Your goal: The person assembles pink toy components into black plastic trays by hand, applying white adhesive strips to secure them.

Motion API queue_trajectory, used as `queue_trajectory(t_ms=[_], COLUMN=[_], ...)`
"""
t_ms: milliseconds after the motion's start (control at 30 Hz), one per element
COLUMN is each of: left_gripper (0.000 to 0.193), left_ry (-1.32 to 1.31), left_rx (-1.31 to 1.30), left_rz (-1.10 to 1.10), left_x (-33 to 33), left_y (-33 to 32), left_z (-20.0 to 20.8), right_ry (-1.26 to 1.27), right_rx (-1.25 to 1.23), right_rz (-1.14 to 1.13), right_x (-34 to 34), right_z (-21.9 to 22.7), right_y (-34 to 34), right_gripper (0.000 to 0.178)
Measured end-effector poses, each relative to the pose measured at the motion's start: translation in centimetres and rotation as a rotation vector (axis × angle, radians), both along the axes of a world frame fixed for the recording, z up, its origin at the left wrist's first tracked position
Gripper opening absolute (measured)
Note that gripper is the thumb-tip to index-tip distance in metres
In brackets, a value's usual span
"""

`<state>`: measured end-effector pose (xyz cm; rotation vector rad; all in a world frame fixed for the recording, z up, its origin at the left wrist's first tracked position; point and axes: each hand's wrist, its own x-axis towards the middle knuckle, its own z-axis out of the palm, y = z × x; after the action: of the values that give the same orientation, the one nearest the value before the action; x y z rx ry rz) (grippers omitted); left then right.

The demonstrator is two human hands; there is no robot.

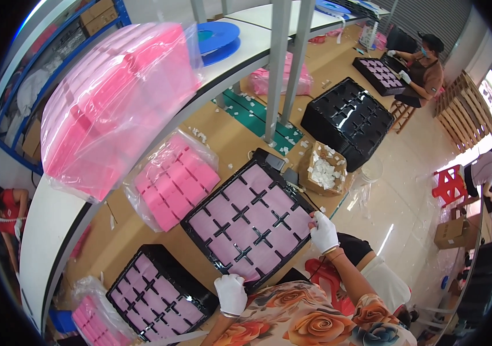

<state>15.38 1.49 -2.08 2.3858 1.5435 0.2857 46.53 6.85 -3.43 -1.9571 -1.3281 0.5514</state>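
Note:
Before me on the bench lies a black plastic tray (193, 222), its grid of compartments covered or lined with pale pink sheet material (239, 214). My left hand (231, 294), in a white glove, is curled at the tray's near edge, beside a slightly raised pink corner; its fingertips are partly hidden. At the right edge my gloved right hand (324, 232) has its fingers closed on the tray's rim. A second black tray (199, 293) with similar pink lining lies to the left of my left hand. Bagged bright pink foam blocks (179, 184) sit beyond the middle tray.
A carton of white scraps (326, 170) and stacked black trays (348, 121) stand farther right. A large bag of pink foam (122, 104) and a blue reel (218, 43) rest on the raised shelf. Metal posts (277, 75) rise behind. A co-worker (425, 69) handles another tray.

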Motion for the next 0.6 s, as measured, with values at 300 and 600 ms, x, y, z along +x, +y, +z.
queue_trajectory(t_ms=[300,600], left_gripper=[0.016,0.024], left_ry=[-0.041,-0.759], left_rx=[-0.101,0.097], left_rz=[0.025,0.402], left_x=[0.6,6.4], left_y=[0.7,14.9], left_z=[1.2,-3.8], right_ry=[-0.403,0.550], right_rx=[0.047,0.070], right_rz=[0.223,0.396], right_x=[-2.5,-15.3], right_z=[5.2,-2.0], right_y=[1.2,12.6], right_gripper=[0.033,0.044])
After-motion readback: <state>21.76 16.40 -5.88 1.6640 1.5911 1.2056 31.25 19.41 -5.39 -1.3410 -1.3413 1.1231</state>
